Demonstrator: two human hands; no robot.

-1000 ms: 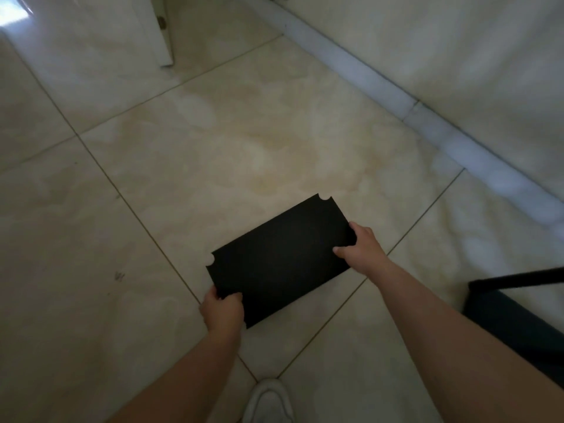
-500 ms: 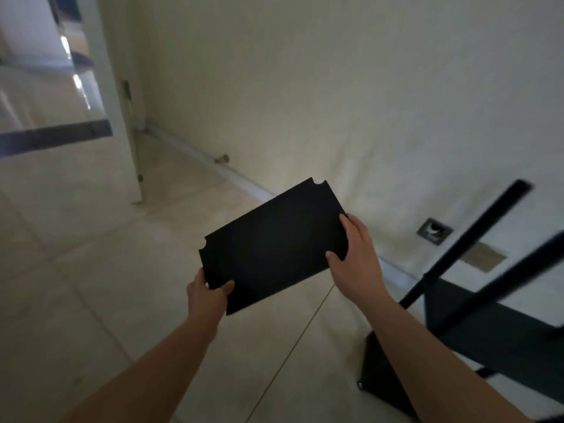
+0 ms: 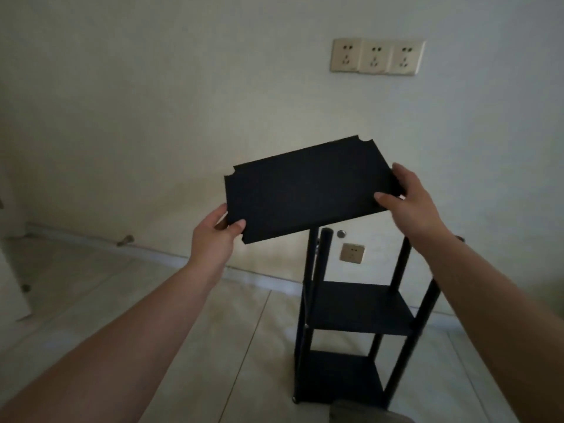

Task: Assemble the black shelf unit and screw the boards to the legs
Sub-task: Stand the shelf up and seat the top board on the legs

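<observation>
The left hand (image 3: 213, 236) grips the near left corner of a black board (image 3: 308, 187), thumb laid on the top face and the other fingers curled out of sight beneath the edge. The right hand (image 3: 409, 203) holds the board's right short edge, thumb pressed on the top face near the front corner and fingers wrapped over the far side of that edge. Between the two hands the board is carried in the air, flat side up, tilted so its far right corner sits higher than the near left one. Each visible corner of the board has a small rounded notch cut into it.

Just below and behind the board stands the partly built black shelf unit (image 3: 360, 312) on the tiled floor (image 3: 152, 315). Its upright legs (image 3: 322, 264) rise to just beneath the board's front edge; whether the board touches any leg top cannot be told. Two boards are already fixed in the unit: a middle shelf (image 3: 360, 306) and a lower shelf (image 3: 341, 377) near the floor.

Behind the unit is a pale wall (image 3: 152, 102). A triple socket plate (image 3: 377, 56) sits high on it, and a single socket (image 3: 351, 253) shows low down between the legs. A baseboard (image 3: 91, 242) runs along the foot of the wall.
</observation>
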